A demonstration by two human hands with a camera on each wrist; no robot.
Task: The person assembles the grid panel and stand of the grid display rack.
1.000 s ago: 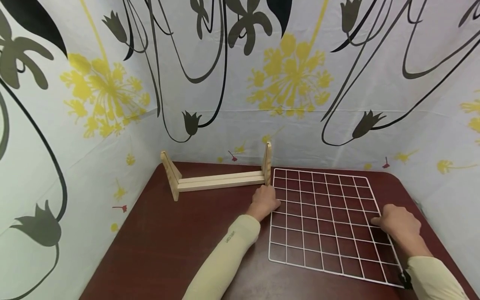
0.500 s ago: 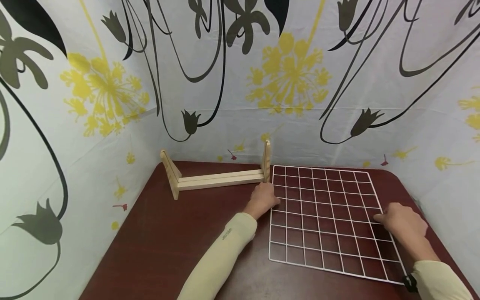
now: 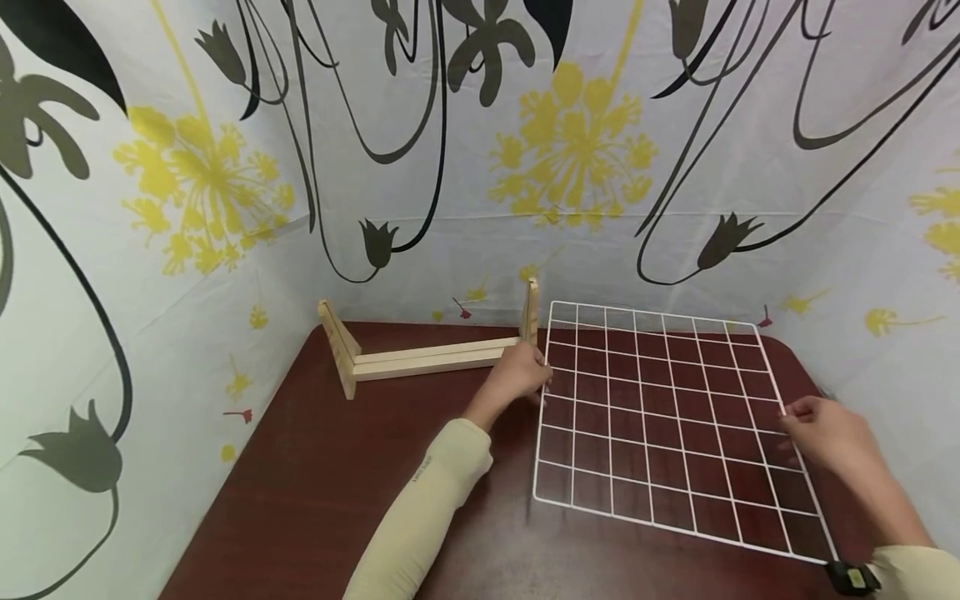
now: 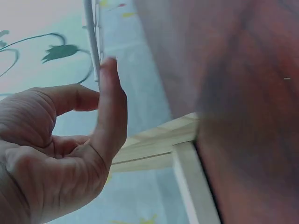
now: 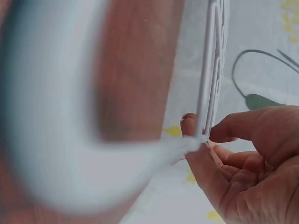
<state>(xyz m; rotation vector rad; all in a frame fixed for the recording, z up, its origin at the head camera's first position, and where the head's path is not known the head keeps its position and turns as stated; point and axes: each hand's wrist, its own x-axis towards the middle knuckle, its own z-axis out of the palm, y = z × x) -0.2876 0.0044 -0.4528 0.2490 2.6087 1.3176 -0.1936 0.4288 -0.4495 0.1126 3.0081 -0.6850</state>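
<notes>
A white wire grid panel [image 3: 665, 429] is held level above the table between both hands. My left hand [image 3: 516, 372] pinches its left edge between thumb and fingers; in the left wrist view the grid's wire [image 4: 92, 44] runs into that pinch. At the opposite edge my right hand [image 3: 828, 432] pinches the outer wire, and the right wrist view shows the grid side [image 5: 209, 70] between thumb and fingers. Just behind the left hand stands a pale wooden stand [image 3: 427, 362], with a crossbar joining two upright end pieces.
The dark red-brown table [image 3: 315, 492] lies under everything. A white cloth wall [image 3: 480, 192] printed with flowers surrounds its back and sides. Close to the right wrist, a black device [image 3: 852, 577] sits by the grid's near right corner.
Both hands have lifted the grid off the table, and its far edge now appears higher. The right hand has turned and shifted rightward; the wooden stand has stayed in place.
</notes>
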